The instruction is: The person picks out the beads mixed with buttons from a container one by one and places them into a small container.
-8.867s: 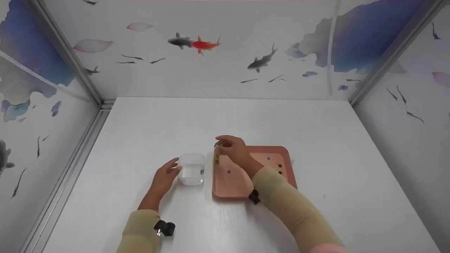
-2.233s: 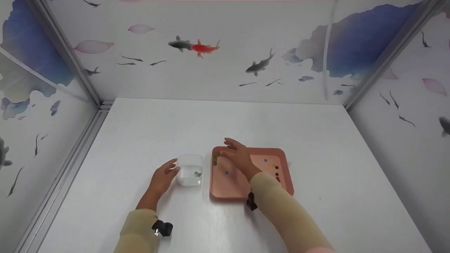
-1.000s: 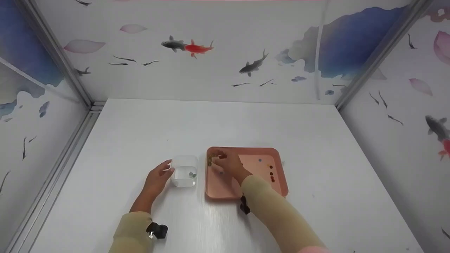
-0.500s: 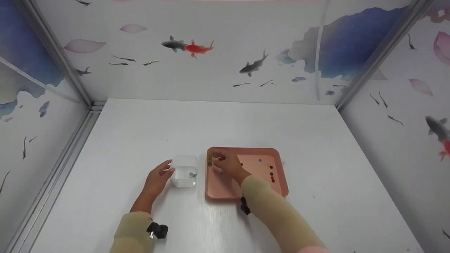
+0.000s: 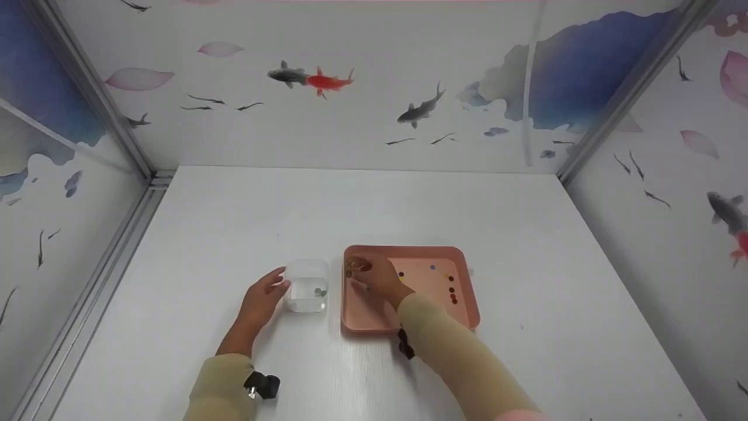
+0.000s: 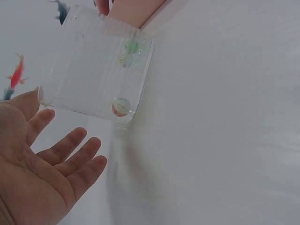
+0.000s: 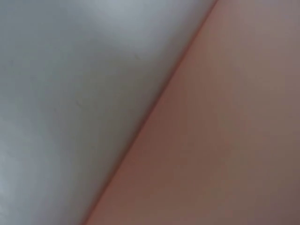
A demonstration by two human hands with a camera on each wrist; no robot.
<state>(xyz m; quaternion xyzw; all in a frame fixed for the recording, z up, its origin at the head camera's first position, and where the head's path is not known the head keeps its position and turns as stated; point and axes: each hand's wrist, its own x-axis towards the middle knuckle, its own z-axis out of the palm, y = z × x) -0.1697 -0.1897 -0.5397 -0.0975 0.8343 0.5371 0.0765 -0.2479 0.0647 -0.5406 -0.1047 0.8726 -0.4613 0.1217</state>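
Note:
My left hand (image 5: pixel 263 299) is beside a clear plastic box (image 5: pixel 307 305), thumb at its wall and fingers loosely extended. Inside the box are green marbles (image 6: pixel 131 46) and a marble with an orange and white swirl (image 6: pixel 121 107). In the head view my right hand (image 5: pixel 378 277) reaches into the far left corner of an orange-pink tray (image 5: pixel 368 321). Its bent fingers are at a cluster of yellowish-green marbles (image 5: pixel 349 273); whether they pinch one is hidden. The right wrist view shows only the blurred tray and white table, without the hand.
Small dark and red round pieces (image 5: pixel 452 290) lie along the tray's right side, with a blue one (image 5: pixel 432 267) nearby. Dark and yellow ones (image 5: pixel 401 275) sit just right of my right hand. White panels (image 5: pixel 362 128) with painted fish enclose the white table (image 5: pixel 280 204).
Two greenish marbles show in the box, where one showed at first. My right hand has lowered from the tray's far rim into its corner. The left hand stays by the box.

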